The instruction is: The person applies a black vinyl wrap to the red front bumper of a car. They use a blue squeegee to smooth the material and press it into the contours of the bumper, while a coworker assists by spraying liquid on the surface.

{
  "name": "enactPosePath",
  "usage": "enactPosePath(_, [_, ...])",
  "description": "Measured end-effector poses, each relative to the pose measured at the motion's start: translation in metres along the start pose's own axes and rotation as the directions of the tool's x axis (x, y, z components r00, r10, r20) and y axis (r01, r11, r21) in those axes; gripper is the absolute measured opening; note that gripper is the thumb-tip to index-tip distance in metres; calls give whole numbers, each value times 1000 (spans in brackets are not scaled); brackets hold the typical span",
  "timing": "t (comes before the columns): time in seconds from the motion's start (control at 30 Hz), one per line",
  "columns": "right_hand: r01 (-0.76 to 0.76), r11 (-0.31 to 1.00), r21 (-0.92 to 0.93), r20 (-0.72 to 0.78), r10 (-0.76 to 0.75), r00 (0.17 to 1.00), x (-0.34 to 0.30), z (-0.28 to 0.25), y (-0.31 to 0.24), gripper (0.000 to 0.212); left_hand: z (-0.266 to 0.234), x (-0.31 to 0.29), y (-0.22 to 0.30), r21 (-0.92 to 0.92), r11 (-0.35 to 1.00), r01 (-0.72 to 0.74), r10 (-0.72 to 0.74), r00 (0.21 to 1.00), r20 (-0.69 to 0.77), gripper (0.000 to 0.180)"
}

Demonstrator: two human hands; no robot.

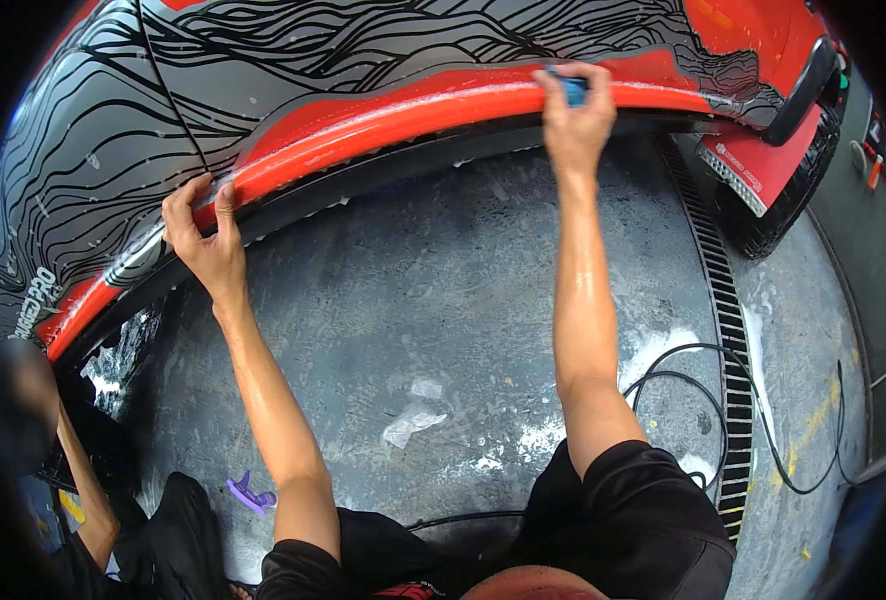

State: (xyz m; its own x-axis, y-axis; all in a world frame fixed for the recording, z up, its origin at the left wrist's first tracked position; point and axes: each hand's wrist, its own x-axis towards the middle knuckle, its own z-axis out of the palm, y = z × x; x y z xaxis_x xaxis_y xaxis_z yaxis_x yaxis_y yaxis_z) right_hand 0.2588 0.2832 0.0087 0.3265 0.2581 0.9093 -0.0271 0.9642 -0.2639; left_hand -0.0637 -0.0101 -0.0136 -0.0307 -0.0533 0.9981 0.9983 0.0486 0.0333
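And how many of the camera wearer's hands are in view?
2: the left hand at the car's red lower edge; the right hand farther right along it, holding a blue object.

One wearer (653, 520) and one co-worker (98, 525) make two people. There is one car (393, 122), one small blue tool (573, 92), one red mud flap (778, 155), one floor drain (735, 420), one purple item (252, 497) and two pale scraps (413, 426); at least one tyre (803, 205) and at least one black hose (683, 347) can be counted.
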Motion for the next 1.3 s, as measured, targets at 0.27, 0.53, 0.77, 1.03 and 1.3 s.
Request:
enactPosePath(0.27, [-214, 772, 598, -156, 374, 914, 25, -14, 12, 25, 4, 0, -3, 8, 1000, 25, -25, 1000, -12, 22])
enactPosePath(0.53, [-70, 982, 178, -18, 75, 997, 46, 8, -54, 21, 4, -1, 0, 25, 1000, 3, -2, 999, -38, 18])
enactPosePath(0.77, [11, 998, -55, 117, -4, 993, 55, 15, -64, 19, 7, 0, 1, 9, 1000, 7, -6, 998, -67, 14])
enactPosePath(1.03, [79, 990, -113, 136, -64, 989, 42, 22, -78, 16, 6, 0, -2, -3, 1000, 2, -2, 998, -66, 14])
enactPosePath(1.3, [116, 989, -92, 137, -103, 985, 47, 19, -70, 19, 6, 0, -3, 6, 1000, -3, 3, 997, -71, 13])
